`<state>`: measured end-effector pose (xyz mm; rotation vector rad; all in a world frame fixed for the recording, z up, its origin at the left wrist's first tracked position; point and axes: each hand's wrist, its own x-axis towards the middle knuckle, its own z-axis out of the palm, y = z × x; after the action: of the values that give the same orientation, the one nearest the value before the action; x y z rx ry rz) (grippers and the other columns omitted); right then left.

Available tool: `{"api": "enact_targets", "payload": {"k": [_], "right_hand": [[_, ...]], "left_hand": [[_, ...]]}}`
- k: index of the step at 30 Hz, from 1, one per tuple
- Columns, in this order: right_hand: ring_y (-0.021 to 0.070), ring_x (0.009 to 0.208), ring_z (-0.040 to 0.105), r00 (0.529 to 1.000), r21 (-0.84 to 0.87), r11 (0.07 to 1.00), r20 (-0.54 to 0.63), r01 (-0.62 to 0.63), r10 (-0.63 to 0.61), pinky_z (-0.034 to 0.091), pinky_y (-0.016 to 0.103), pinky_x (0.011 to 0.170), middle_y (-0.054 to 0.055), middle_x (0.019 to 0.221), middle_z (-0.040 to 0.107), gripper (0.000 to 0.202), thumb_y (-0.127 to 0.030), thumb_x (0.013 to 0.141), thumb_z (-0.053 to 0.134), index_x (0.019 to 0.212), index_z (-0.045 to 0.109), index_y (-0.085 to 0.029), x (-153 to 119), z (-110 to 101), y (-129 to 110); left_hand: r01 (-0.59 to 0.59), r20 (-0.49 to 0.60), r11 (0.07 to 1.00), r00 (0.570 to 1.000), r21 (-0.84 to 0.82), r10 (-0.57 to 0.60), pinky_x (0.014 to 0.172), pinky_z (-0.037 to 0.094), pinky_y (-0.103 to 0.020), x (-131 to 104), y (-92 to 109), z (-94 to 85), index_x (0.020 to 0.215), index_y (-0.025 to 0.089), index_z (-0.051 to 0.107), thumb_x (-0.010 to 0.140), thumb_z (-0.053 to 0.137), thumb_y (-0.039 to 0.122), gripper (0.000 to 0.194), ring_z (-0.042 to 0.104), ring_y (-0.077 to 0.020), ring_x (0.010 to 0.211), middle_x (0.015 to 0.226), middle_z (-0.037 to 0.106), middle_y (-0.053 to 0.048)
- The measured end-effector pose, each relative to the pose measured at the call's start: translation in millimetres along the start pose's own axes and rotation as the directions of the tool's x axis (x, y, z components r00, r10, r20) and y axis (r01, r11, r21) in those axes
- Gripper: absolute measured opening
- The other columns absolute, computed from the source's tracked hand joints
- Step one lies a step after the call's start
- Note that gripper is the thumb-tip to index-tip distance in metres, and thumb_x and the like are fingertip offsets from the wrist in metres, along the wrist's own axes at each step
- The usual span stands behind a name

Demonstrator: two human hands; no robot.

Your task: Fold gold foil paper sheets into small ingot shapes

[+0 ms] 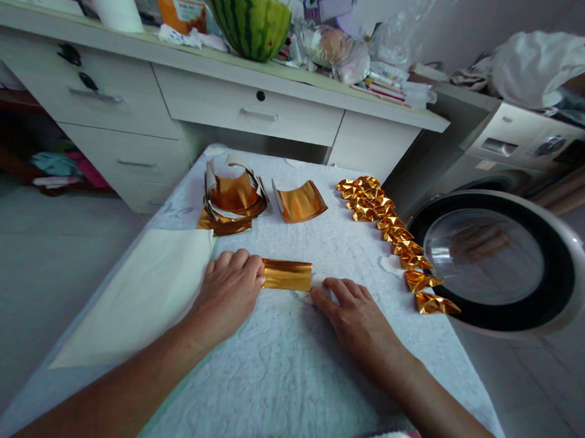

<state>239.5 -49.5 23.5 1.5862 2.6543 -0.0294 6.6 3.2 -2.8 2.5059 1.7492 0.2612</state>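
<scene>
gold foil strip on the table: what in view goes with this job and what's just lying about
Likely with the job: gold foil strip, curved foil sheets, curled foil stack, folded foil pieces.
Apparently just lying about: cut watermelon, orange packet, white bundle.

I monitor one head-worn view. It looks from above the near end of the tabletop (272, 364), facing forward and down. Range is close: the left hand (228, 289) and right hand (358, 318) lie near mid-field. The upper field extends to the drawers (299, 125) beyond; the right side takes in the washing machine (522, 148).
</scene>
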Motion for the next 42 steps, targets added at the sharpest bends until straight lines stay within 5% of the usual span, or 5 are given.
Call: {"api": "enact_targets", "payload": {"k": [6,9,16,42], "right_hand": [[0.0189,0.087,0.059,0.994,0.188,0.978,0.071,-0.093,0.081,0.044,0.032,0.079,0.007,0.095,0.063,0.025,-0.012,0.093,0.042,0.095,0.067,-0.018,29.7,-25.5,3.5],[0.0201,0.089,0.058,0.987,0.252,0.955,0.019,-0.157,0.157,0.044,0.031,0.079,0.009,0.098,0.061,0.019,-0.013,0.088,0.051,0.102,0.064,-0.015,44.1,-19.6,3.0],[0.0169,0.088,0.055,0.986,0.467,0.884,-0.147,-0.006,0.084,0.044,0.028,0.080,0.006,0.094,0.060,0.008,-0.011,0.086,0.058,0.088,0.064,-0.016,47.3,1.3,1.4],[0.0166,0.085,0.052,0.990,0.503,0.863,-0.137,0.038,0.036,0.040,0.029,0.076,0.005,0.088,0.059,0.010,-0.009,0.086,0.055,0.080,0.059,-0.016,43.4,4.9,2.5]], "left_hand": [[-0.009,-0.012,0.997,1.000,-0.073,0.008,0.077,0.035,-0.038,0.4,-1.6,-1.1,0.089,0.021,0.056,0.091,0.046,0.023,0.011,0.047,-0.0255,0.090,0.092,0.057,-0.006],[-0.024,-0.019,0.990,1.000,-0.139,0.021,0.080,0.036,-0.038,0.4,-4.7,-1.1,0.091,0.021,0.056,0.093,0.043,0.026,0.014,0.048,-0.0245,0.090,0.094,0.058,-0.005],[-0.021,0.058,0.972,0.998,-0.236,0.036,0.084,0.039,-0.039,0.1,-11.1,-4.9,0.092,0.023,0.057,0.077,0.064,0.039,0.022,0.048,-0.0261,0.097,0.099,0.056,-0.003],[0.030,0.079,0.918,0.997,-0.396,0.002,0.087,0.042,-0.039,4.6,-16.8,-9.0,0.081,0.021,0.062,0.079,0.060,0.028,0.007,0.053,-0.0232,0.094,0.093,0.060,-0.003]]}}
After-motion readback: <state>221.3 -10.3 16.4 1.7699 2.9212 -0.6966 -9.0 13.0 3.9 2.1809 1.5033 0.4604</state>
